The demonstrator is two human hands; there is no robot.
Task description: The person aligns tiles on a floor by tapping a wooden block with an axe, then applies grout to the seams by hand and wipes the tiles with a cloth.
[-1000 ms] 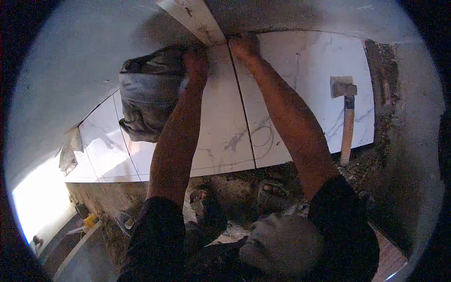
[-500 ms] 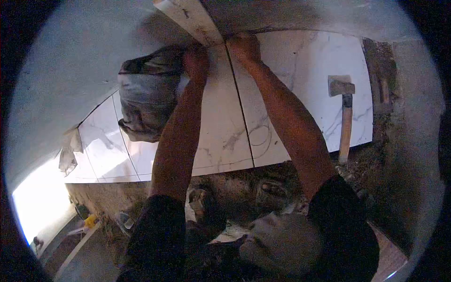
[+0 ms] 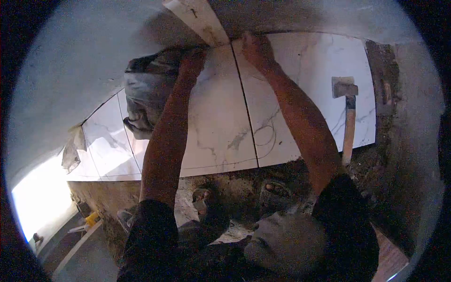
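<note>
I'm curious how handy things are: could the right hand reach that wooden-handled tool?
Probably yes: only bare tile shows between the right hand and the wooden-handled tool, and nothing covers it.

Cropped board (image 3: 199, 21), shadowed hands (image 3: 191, 62) (image 3: 257, 52)
Top edge cuts the board; the hands' grip is unclear; left forearm (image 3: 167, 124) hides some grey cloth (image 3: 146, 94); yellow object (image 3: 92, 218) too small to identify
</note>
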